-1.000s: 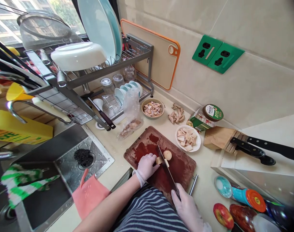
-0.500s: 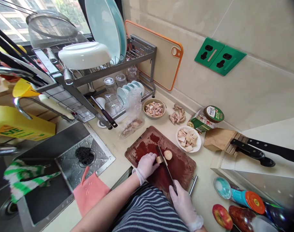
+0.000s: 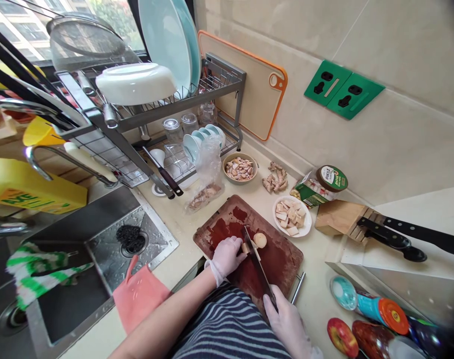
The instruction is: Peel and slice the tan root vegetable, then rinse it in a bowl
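Observation:
On the brown cutting board, my gloved left hand has its fingers closed on a small pale vegetable chunk, mostly hidden by the fingers. My gloved right hand grips the handle of a kitchen knife. Its blade slants across the board, right against the chunk's right side, with a thin pale slice showing along the blade. A round pale piece lies just right of the blade tip. Past the board's right corner stands a white plate of pale cut pieces.
Behind the board are a bowl of small pinkish pieces, ginger and a plastic bag. The knife block stands right, above jars and an apple. The sink and dish rack are left.
The right hand and knife handle have shifted slightly down and to the right. The left hand stays on the chunk, and the whole view has moved a little.

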### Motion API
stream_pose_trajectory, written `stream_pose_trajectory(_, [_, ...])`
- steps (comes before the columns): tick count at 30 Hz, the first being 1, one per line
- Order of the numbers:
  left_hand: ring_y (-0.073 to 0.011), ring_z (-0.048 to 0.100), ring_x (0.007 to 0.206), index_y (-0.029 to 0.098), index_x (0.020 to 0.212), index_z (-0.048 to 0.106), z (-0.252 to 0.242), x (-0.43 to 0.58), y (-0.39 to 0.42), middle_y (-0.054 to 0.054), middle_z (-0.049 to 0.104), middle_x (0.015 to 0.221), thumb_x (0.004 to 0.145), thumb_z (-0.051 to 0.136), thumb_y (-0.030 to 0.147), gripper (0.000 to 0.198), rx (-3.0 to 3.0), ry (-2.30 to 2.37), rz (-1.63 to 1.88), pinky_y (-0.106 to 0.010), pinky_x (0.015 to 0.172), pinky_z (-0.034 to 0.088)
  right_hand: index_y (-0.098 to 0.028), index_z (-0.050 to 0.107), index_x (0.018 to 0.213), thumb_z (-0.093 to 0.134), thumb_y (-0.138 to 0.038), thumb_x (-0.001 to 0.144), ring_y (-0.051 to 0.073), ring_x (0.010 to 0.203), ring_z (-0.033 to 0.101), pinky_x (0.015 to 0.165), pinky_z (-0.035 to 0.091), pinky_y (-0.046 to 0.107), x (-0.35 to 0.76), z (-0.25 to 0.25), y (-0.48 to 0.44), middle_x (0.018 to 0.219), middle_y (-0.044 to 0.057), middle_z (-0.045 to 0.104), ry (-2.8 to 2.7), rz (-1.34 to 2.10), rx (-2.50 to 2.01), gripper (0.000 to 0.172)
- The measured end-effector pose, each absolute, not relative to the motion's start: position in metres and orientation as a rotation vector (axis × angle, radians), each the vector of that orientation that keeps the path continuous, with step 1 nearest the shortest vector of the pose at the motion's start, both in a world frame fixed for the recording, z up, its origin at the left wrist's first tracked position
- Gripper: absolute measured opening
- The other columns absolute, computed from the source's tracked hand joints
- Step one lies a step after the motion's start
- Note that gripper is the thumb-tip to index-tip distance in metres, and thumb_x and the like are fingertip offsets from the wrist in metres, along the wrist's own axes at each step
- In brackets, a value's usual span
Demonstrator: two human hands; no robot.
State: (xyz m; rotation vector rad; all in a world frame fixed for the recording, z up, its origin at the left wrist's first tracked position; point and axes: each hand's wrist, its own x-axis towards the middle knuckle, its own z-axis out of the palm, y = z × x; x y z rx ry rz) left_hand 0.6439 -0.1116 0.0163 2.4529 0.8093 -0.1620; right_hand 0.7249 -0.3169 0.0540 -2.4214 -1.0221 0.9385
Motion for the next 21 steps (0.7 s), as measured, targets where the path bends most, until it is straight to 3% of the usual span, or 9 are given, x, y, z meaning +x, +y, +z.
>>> stream_pose_trajectory(11, [-0.0214,0.059,0.085,0.019,0.091,0.057,0.01,0.645,-0.112,-0.006,0.063,0.093,0.084,0.054,0.038,0.02,2.479,0.796,-0.167,-0.032,0.073,0.044,-0.02,0.058,0.101,0.026,-0.035,0.092,0.021,0.081,0.069,0.071,0.048,0.026,0.721,0.034,-0.305,0.082,0.009,0.072,-1.041,0.988,-2.538,0.037])
stream_pose_trajectory(21, [-0.0232,0.058,0.087,0.019,0.093,0.057,0.011,0.645,-0.114,-0.008,0.062,0.094,0.081,0.056,0.038,0.022,2.467,0.814,-0.146,-0.033,0.074,0.045,-0.022,0.057,0.102,0.026,-0.048,0.091,0.021,0.088,0.067,0.076,0.049,0.026,0.725,0.055,-0.314,0.098,0.009,0.071,-0.992,0.922,-2.391,0.042])
